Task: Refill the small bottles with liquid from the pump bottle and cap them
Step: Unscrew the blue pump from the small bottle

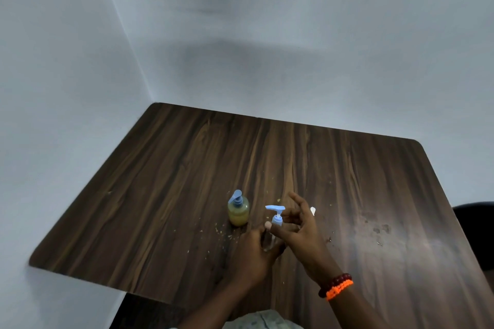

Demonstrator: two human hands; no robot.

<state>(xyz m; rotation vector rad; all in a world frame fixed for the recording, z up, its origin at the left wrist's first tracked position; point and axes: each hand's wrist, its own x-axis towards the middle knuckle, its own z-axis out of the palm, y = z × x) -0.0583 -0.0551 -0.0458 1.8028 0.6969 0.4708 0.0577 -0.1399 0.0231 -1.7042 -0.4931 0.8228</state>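
Observation:
A small clear bottle with yellow liquid and a blue pump top (238,211) stands upright on the dark wooden table (267,168). Just right of it, my left hand (256,254) is wrapped around a small clear bottle (270,238), mostly hidden by my fingers. My right hand (299,224) grips the collar of that bottle's blue pump head (276,213), whose nozzle points left. A small white object (313,211) peeks out behind my right hand; I cannot tell what it is.
Yellowish crumbs and drops are scattered on the table around the bottles, with dark smears to the right (379,230). Walls close the table in at the back and left. A dark chair (475,232) stands at the right edge.

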